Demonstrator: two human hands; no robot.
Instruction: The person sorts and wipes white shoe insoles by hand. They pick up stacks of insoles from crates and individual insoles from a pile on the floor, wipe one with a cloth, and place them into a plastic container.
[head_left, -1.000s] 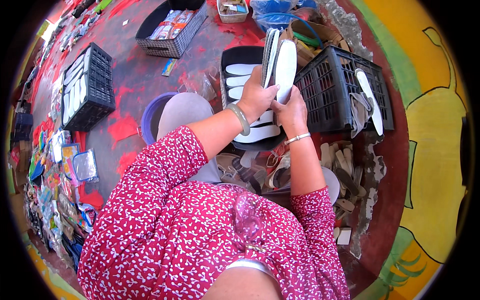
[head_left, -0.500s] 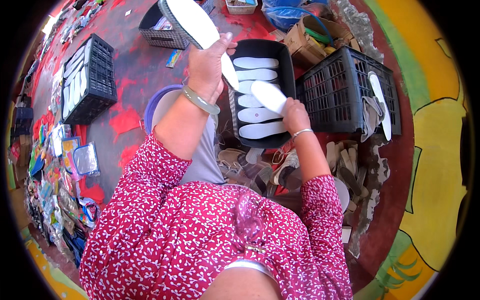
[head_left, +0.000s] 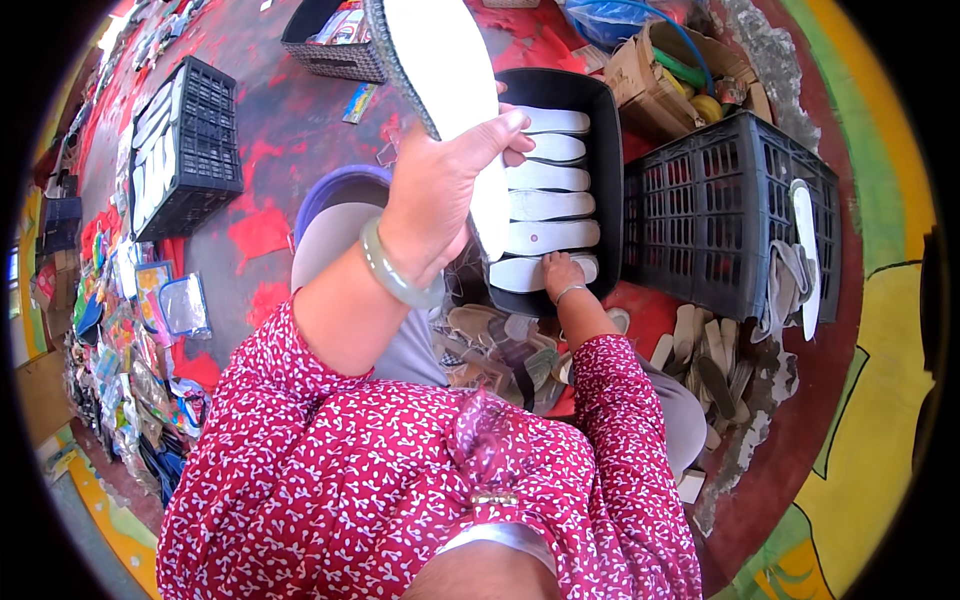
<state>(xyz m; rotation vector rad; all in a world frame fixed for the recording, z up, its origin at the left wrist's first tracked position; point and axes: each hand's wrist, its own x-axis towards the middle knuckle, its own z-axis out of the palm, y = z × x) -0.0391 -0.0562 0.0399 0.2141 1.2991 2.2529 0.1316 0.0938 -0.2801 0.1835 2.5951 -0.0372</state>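
Head view: left hand (head_left: 440, 190) raised, fingers clamped on white insole (head_left: 450, 90); right hand (head_left: 562, 272) pressing flat, grip unclear, on insole row (head_left: 548, 205) in black tray (head_left: 612, 150). Risk: raised insole slipping, scattering row.

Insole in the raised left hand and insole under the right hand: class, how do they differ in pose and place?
The raised insole is held in the air by the left hand, edge showing. The tray insole lies flat in the black tray, in a row, touched by the right hand. Both are white.
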